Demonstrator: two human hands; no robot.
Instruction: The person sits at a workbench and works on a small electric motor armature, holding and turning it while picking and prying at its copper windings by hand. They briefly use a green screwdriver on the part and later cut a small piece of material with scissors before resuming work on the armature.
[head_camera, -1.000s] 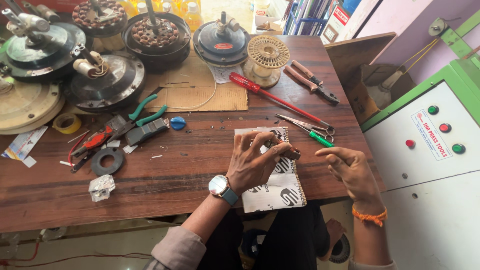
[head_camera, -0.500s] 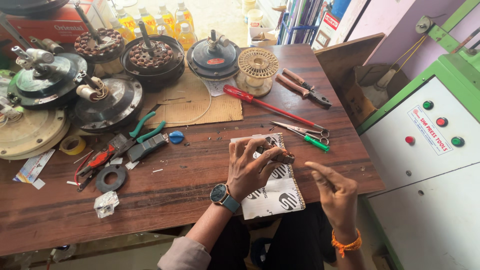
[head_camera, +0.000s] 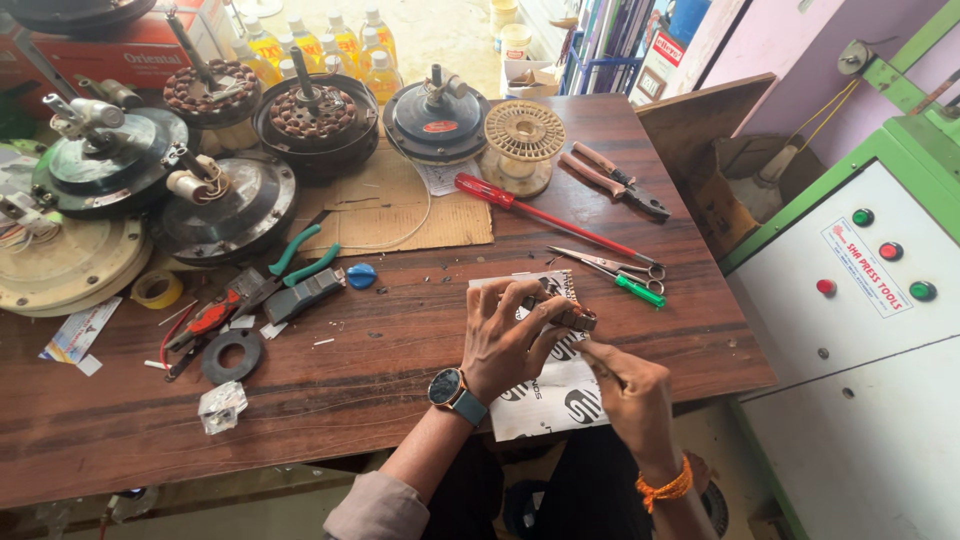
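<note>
1. The left hand (head_camera: 510, 335), with a watch (head_camera: 447, 388) on its wrist, is curled shut around a small dark metal part (head_camera: 572, 318), just over the near edge of the tabletop (head_camera: 400, 350).
2. The right hand (head_camera: 630, 390) sits at 4 o'clock from the part, fingers pinched narrow, index tip touching it; whether it grips anything I cannot tell.
3. Under both hands lies a white printed sheet (head_camera: 550, 395) with black marks, overhanging the edge.
4. At 2 o'clock from the part: scissors (head_camera: 605, 265) and a green-handled tool (head_camera: 638, 291); farther on, a red screwdriver (head_camera: 540, 212) and pliers (head_camera: 615, 180).
5. At 12 o'clock stands a cream spool (head_camera: 524, 135); a cardboard sheet (head_camera: 400, 205) lies at 11.
6. At 3 o'clock, a green-framed white cabinet (head_camera: 860, 330) bears a white rectangular label (head_camera: 862, 276) amid red and green buttons.
7. At 10 o'clock: a red box (head_camera: 120, 55), far corner, and yellow-labelled bottles (head_camera: 320, 45).
</note>
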